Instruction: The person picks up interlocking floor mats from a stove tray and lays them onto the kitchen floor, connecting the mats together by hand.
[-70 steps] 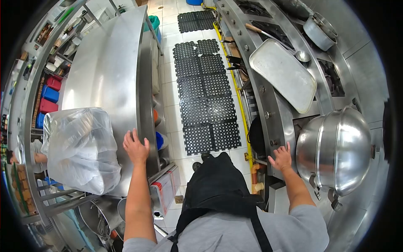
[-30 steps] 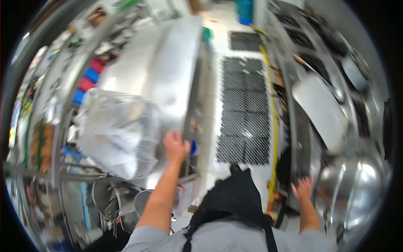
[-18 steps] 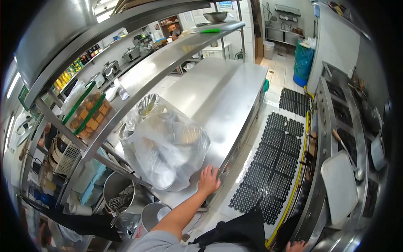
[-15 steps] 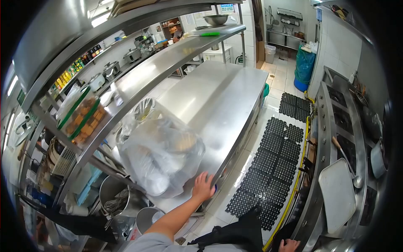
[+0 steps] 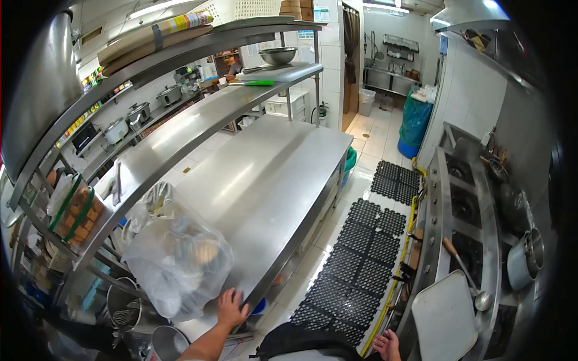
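Observation:
My left hand [image 5: 231,308] rests at the near edge of the steel table [image 5: 271,192], fingers spread, with nothing in it. Just to its left a clear plastic bag [image 5: 174,265] lies on the tabletop, with pale and brownish contents that I cannot make out. Low in the view, my right hand [image 5: 387,345] hangs between my body and the stove. Its fingers are apart and loosely bent, and no object shows in them. Nearest to it is a pale rectangular tray [image 5: 445,316] on the stove's front.
A ladle [image 5: 466,274] and a pot [image 5: 522,262] sit on the stove [image 5: 448,204] at right. Black rubber mats [image 5: 361,253] cover the aisle floor beside a yellow hose [image 5: 391,301]. A steel shelf [image 5: 198,108] overhangs the table, bearing a metal bowl [image 5: 278,56].
The view has tilted up and turned, so the table and bag appear farther left. My right hand has risen further into view, its fingers showing more. My left hand stays at the table edge.

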{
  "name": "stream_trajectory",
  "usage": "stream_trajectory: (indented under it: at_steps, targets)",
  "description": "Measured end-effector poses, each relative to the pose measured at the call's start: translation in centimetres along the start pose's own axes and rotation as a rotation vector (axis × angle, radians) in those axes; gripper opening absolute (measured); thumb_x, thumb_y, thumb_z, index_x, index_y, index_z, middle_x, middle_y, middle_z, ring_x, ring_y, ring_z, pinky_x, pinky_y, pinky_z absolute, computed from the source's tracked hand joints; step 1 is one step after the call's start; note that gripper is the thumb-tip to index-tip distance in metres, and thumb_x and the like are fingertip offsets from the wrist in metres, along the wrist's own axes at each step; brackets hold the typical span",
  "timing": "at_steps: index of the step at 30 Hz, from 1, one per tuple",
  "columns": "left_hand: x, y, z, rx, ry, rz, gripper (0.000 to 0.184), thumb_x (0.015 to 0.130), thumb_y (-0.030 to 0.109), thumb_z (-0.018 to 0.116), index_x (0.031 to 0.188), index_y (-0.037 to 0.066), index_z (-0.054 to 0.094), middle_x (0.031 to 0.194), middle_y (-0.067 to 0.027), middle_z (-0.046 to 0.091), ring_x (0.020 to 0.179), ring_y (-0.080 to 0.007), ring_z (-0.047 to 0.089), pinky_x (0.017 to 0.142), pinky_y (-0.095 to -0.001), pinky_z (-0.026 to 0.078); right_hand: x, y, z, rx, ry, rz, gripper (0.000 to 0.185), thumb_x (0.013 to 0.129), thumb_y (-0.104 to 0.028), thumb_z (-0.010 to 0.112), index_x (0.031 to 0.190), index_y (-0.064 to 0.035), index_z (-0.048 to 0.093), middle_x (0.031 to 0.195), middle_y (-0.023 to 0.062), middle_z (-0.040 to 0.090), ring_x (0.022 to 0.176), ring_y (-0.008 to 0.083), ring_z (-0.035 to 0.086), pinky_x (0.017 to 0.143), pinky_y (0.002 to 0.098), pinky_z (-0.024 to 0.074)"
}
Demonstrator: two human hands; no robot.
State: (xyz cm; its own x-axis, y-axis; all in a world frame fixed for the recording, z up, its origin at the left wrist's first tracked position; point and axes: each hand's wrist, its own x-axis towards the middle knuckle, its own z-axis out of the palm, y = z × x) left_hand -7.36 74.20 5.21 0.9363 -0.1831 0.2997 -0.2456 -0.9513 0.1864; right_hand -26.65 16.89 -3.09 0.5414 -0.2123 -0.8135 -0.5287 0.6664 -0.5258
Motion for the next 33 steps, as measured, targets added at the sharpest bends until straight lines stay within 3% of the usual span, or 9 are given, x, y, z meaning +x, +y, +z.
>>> stream_trajectory:
  at_steps: [8,13,17,20,26,28,30,31,33]
  targets:
    - [0.1,0.1,0.6,0.119,0.048,-0.08,0.061,0.075,0.036,0.069,0.125,0.008,0.05,0.128,-0.0181,0.045,0.12,-0.0382,0.041,0.099,-0.052,0.033,4.0,-3.9,1.0,0.225,-0.21,-0.016,0.064,0.091,-0.04,0.054,0.143,-0.0078,0.033,0.133,0.0193,0.048,0.116,0.0387,0.049,0.1,0.0522,0.0383]
    - [0.1,0.2,0.7,0.149,0.042,-0.077,0.061,0.075,0.039,0.068,0.125,0.008,0.051,0.127,-0.0183,0.046,0.118,-0.0384,0.042,0.098,-0.053,0.033,6.9,-4.2,-1.5,0.549,-0.294,-0.059,0.033,0.09,-0.037,0.053,0.113,-0.0149,0.06,0.125,0.0181,0.055,0.116,0.0363,0.049,0.101,0.0546,0.0348]
    - [0.2,0.0,1.1,0.111,0.029,-0.11,0.063,0.073,0.039,0.069,0.125,0.008,0.05,0.126,-0.0186,0.046,0.115,-0.0397,0.043,0.098,-0.0544,0.033,1.4,-5.7,0.2,0.796,-0.393,-0.087,0.042,0.092,-0.04,0.05,0.126,-0.0155,0.055,0.129,0.0176,0.053,0.119,0.0371,0.047,0.105,0.0554,0.0316]
    - [0.1,-0.2,1.4,0.081,0.001,-0.157,0.065,0.072,0.039,0.07,0.125,0.008,0.048,0.125,-0.0197,0.045,0.115,-0.0407,0.042,0.099,-0.0544,0.032,-0.3,-7.0,0.3,0.846,-0.352,-0.325,0.057,0.089,-0.048,0.052,0.128,-0.0062,0.05,0.128,0.0174,0.051,0.122,0.0352,0.043,0.108,0.0517,0.0295]
    - [0.2,-0.2,0.8,0.081,-0.008,-0.137,0.067,0.073,0.04,0.069,0.127,0.007,0.046,0.126,-0.02,0.045,0.117,-0.0411,0.041,0.101,-0.0547,0.03,1.7,-6.5,-2.6,0.944,-0.126,-0.285,0.056,0.087,-0.041,0.058,0.122,0.0014,0.049,0.121,0.0189,0.05,0.113,0.0339,0.046,0.1,0.0506,0.0366]
    - [0.1,-0.5,1.2,0.075,-0.012,-0.15,0.068,0.074,0.04,0.069,0.128,0.007,0.046,0.127,-0.0198,0.044,0.118,-0.0407,0.04,0.101,-0.0543,0.03,3.2,-6.2,-3.7,0.868,-0.079,-0.278,0.045,0.089,-0.036,0.056,0.113,0.0013,0.054,0.106,0.0177,0.056,0.1,0.0329,0.053,0.089,0.0456,0.0457]
    - [-0.1,-0.5,1.0,0.066,-0.014,-0.154,0.068,0.074,0.04,0.069,0.128,0.006,0.046,0.128,-0.0195,0.044,0.119,-0.0404,0.04,0.102,-0.054,0.029,7.6,-4.8,-7.9,0.905,-0.251,-0.281,0.037,0.092,-0.033,0.051,0.106,0.0008,0.058,0.089,0.0149,0.06,0.086,0.03,0.058,0.076,0.0415,0.051]
    - [-0.1,-0.3,0.9,0.081,-0.009,-0.153,0.068,0.074,0.04,0.069,0.128,0.006,0.045,0.128,-0.0193,0.044,0.12,-0.0397,0.039,0.103,-0.0534,0.029,7.2,-4.6,-8.4,0.944,-0.57,-0.269,0.032,0.095,-0.028,0.047,0.101,0.0008,0.06,0.083,0.013,0.063,0.077,0.0267,0.061,0.066,0.0404,0.0524]
    - [0.1,-0.1,0.8,0.092,0.005,-0.152,0.069,0.075,0.04,0.069,0.129,0.006,0.044,0.128,-0.019,0.044,0.121,-0.0391,0.039,0.103,-0.0529,0.028,6.9,-4.1,-8.7,0.985,-0.517,-0.329,0.03,0.096,-0.024,0.046,0.104,0.0012,0.06,0.09,0.0134,0.064,0.083,0.0262,0.061,0.072,0.0407,0.0527]
